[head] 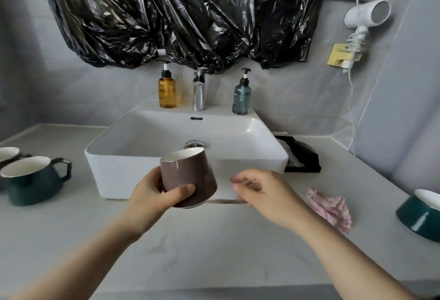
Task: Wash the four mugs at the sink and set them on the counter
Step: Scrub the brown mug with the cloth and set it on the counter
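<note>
My left hand [152, 192] grips a brown mug [188, 176] with a white inside, holding it just in front of the white sink [133, 130], tilted a little away from me. My right hand [259, 192] hovers beside the mug on its right, fingers loosely curled, holding nothing. A dark green mug [31, 180] with a handle stands on the counter at the left, and the rim of another mug [8, 153] shows behind it at the frame edge. A dark green mug [421, 214] stands at the far right.
A chrome faucet [199, 90] rises behind the basin between an amber pump bottle [167, 91] and a blue-grey pump bottle [241, 96]. A pink patterned cloth [331, 206] lies on the grey counter [214, 247] at the right. A black tray [302, 156] sits beside the sink.
</note>
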`<state>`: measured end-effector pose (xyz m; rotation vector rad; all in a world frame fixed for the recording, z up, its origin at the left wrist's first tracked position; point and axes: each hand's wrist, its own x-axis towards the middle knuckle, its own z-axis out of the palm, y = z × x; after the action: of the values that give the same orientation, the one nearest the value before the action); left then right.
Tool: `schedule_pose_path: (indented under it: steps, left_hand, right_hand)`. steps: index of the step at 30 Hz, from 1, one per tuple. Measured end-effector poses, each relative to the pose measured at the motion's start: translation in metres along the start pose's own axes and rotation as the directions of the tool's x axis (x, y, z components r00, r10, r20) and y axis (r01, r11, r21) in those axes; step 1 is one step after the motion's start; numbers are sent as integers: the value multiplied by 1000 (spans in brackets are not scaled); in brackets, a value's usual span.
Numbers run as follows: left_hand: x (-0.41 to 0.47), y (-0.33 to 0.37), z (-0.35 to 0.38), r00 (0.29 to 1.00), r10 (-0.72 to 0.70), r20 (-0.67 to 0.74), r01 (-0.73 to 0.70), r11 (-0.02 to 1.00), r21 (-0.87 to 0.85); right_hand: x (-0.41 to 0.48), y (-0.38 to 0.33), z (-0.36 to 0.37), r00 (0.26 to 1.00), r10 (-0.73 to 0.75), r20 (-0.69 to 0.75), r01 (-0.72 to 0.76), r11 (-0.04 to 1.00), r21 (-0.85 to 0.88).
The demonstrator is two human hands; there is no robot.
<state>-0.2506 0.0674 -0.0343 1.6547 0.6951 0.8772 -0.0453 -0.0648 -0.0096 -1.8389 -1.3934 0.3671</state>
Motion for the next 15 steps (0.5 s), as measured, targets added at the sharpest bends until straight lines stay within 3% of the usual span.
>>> schedule_pose_path:
  steps: [6,15]
  left_hand:
    - [-38,-26,-98,971,-28,-236,52,994,98]
    - [-72,-66,-204,841,-23,-541,200,942,271]
  right_hand:
    - [15,-54,72,983,-127,136,124,992,31]
    - [40,-102,157,957,-210,200,210,977,24]
